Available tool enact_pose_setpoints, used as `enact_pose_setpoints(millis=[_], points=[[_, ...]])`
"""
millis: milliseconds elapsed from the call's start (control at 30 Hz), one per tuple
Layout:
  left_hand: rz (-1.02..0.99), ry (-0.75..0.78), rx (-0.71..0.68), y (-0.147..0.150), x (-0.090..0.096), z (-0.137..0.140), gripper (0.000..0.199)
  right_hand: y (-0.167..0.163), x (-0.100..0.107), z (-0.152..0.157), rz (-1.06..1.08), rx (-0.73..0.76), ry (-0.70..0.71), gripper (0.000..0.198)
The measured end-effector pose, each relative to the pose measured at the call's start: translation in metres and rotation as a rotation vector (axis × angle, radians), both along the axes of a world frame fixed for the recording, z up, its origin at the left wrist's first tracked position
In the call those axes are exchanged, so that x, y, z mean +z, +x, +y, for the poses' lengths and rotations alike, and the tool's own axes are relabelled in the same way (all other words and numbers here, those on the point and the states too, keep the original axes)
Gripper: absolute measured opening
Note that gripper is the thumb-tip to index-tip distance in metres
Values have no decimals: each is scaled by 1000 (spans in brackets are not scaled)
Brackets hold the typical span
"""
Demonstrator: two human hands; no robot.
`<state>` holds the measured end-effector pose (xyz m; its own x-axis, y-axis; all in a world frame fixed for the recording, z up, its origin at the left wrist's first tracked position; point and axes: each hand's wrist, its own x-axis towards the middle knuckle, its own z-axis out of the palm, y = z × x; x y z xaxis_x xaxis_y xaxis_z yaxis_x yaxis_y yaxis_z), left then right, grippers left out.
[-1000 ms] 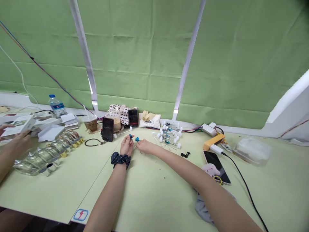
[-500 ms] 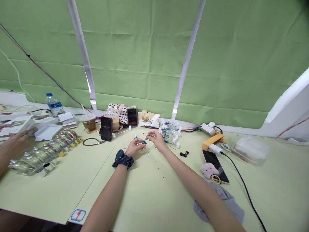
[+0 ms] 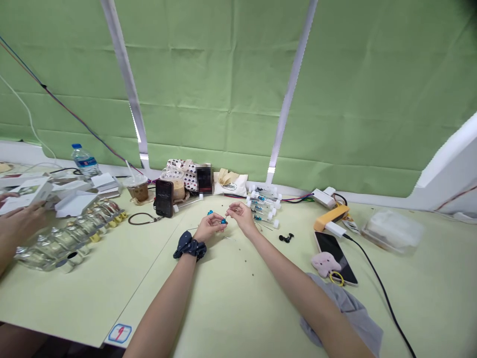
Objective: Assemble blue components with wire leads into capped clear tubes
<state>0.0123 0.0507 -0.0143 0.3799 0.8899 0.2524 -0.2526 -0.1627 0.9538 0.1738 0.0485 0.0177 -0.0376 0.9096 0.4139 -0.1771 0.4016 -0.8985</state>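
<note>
Between thumb and fingers, my left hand pinches a small shiny blue piece; its exact kind is too small to tell. My right hand is closed in a pinch just beside it, on a thin, pin-like piece that meets the blue one. A second blue bit shows behind my left fingers. To the right of my right hand lie several clear tubes with white caps, with blue parts inside. A few black knobs lie nearer me on the right.
Tiny dark bits are scattered before my hands. A propped phone and drink cups stand left. Rightward are a tablet-like device, a yellow power strip and a cable. Another person's hands hold white boxes beside packed bottles.
Both hands stay almost in place, still pinching the small pieces. The view has shifted very slightly, and the thin piece shows a little more clearly above the blue one.
</note>
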Motion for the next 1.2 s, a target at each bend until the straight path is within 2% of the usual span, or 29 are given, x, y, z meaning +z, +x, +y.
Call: enact_pose_setpoints(millis=[467, 767, 1200], points=[[38, -19, 7, 0, -2, 1, 42, 2, 0, -3, -40, -22, -3, 26], [36, -47, 7, 0, -3, 2, 42, 2, -1, -1, -51, -13, 13, 23], [44, -10, 2, 1, 0, 4, 42, 5, 1, -3, -53, -42, 17, 26]])
